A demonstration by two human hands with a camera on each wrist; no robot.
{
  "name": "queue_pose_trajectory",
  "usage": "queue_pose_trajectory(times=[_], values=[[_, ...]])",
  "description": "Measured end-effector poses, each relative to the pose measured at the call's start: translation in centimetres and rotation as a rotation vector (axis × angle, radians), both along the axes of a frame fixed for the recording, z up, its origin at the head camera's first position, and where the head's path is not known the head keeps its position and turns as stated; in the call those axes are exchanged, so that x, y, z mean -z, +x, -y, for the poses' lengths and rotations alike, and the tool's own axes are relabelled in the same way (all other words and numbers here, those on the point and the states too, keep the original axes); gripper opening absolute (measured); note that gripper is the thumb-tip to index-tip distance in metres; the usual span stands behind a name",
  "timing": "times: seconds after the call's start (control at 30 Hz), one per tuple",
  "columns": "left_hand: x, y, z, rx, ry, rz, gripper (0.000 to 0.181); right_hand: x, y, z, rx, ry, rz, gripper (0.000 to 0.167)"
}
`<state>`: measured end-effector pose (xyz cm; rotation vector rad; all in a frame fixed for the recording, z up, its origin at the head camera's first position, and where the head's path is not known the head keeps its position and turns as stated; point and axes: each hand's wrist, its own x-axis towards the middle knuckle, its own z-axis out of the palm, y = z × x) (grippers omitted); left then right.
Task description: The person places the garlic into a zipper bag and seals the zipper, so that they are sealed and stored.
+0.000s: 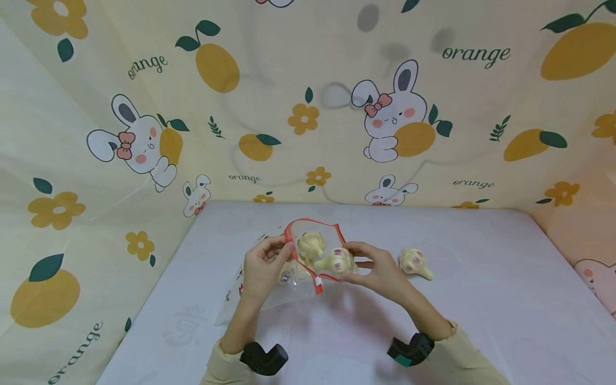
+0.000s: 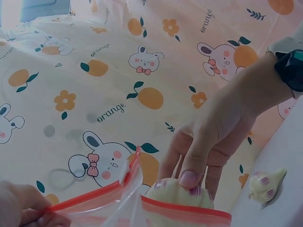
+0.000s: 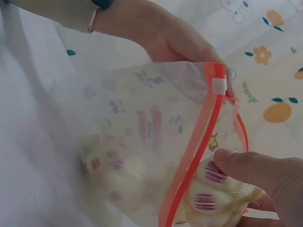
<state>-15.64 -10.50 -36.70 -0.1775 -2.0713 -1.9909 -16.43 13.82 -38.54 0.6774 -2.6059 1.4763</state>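
Observation:
A clear zip bag (image 3: 156,94) with a red zip edge and small printed figures stands with its mouth spread wide. My left hand (image 1: 263,264) pinches the red edge on the left side. Between the fingers and thumb of my right hand (image 1: 380,267) is a garlic bulb (image 1: 340,260) with purple streaks, right at the mouth; the right wrist view shows it partly past the red edge. Inside the bag lies another garlic bulb (image 1: 311,245), with more pale shapes below it. One more garlic bulb (image 1: 414,262) rests on the table, just right of my right hand.
The white-covered table (image 1: 491,299) reaches back to a cloth backdrop (image 1: 279,69) printed with rabbits and oranges. A black wrist camera (image 1: 264,358) sits on the left wrist, and another black wrist camera (image 1: 411,350) on the right.

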Motion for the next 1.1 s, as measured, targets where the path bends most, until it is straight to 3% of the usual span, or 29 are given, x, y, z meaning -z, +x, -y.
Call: queue_pose_trajectory(times=[0.67,1.1], values=[[-0.2,0.1,-0.1,-0.015,-0.008,0.022,0.015,0.9,-0.2,1.7,-0.075,-0.059,0.009,0.053],[-0.2,0.1,-0.2,-0.006,0.007,0.029,0.015,1.4,0.3,0.6,-0.042,-0.037,0.022,0.046]])
